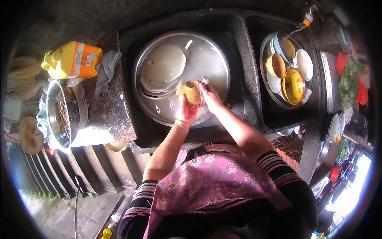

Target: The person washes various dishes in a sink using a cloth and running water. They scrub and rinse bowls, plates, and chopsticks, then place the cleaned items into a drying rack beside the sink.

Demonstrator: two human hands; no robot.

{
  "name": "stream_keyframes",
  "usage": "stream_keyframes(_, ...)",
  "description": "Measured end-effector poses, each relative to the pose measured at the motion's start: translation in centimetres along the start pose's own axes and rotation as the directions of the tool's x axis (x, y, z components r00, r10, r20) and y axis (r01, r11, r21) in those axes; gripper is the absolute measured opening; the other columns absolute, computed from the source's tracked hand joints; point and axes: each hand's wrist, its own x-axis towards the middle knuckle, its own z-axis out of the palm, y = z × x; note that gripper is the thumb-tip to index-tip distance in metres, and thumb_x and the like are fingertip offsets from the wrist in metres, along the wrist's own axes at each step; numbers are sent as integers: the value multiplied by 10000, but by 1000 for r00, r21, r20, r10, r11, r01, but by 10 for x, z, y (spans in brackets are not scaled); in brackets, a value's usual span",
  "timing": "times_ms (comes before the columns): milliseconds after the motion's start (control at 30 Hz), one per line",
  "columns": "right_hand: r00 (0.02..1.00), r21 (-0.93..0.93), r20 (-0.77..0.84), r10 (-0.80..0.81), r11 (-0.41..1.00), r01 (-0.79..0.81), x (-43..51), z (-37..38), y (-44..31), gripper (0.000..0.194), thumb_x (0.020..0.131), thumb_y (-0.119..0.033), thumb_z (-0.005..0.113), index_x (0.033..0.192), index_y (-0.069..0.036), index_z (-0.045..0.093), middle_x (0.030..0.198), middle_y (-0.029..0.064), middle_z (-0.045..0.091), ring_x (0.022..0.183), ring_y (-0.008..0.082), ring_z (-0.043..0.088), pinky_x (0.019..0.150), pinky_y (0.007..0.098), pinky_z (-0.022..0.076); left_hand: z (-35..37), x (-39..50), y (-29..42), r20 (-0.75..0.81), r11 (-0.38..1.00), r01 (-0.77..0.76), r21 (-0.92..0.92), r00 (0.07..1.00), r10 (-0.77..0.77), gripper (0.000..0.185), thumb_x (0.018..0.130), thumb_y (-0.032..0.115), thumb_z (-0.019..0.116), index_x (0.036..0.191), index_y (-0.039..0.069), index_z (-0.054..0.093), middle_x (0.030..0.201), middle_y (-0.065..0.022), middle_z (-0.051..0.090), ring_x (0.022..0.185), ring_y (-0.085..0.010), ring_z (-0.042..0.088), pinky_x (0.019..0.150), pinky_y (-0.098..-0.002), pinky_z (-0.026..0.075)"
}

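Note:
My left hand [188, 111] grips a small tan pot [191, 96] with a narrow round mouth, tilted so the mouth faces away from me. Against the pot's right side, my right hand [210, 95] presses a crumpled wet cloth [204, 80]. Both hands are over a wide stainless steel basin [227, 86] of cloudy water. Several pale plates [162, 64] lie stacked in the basin's left half, partly under water. A white spoon handle [188, 44] sticks up beside them.
The basin sits in a dark stone sink [249, 59]. In the right compartment, a metal basin [263, 53] holds several bowls, including a yellow patterned bowl [294, 85], below an orange-collared tap [308, 19]. Left are a yellow jug [74, 59], a grey cloth [107, 70] and a metal colander [71, 113].

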Motion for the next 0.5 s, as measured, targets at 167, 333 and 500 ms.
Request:
stream_keyframes(167,877,515,321,358,711,-479,13,-15,-18,293,924,-249,384,1090,-53,525,1010,72,594,940,195,566,810,355,476,-8,10,12,-26,988,156,-19,987,-157,585,868,548,299,1255,121,402,1242,-43,473,1111,-208,474,934,-357,399)
stream_keyframes(333,982,-81,142,126,990,-115,6,-3,-23,297,889,-310,465,1022,-78,593,896,34,633,812,163,602,691,282,483,-44,39,18,-460,714,546,438,819,-344,614,844,608,295,1150,110,483,1163,-95,516,1008,-237,537,850,-378,452)
stream_keyframes(500,934,-726,325,-149,593,348,-1,-10,23,342,829,-442,522,879,-120,625,561,32,559,455,145,515,413,332,395,-12,30,39,-358,768,591,247,792,-495,609,816,586,427,1152,79,461,1088,-165,529,880,-257,577,737,-460,488)
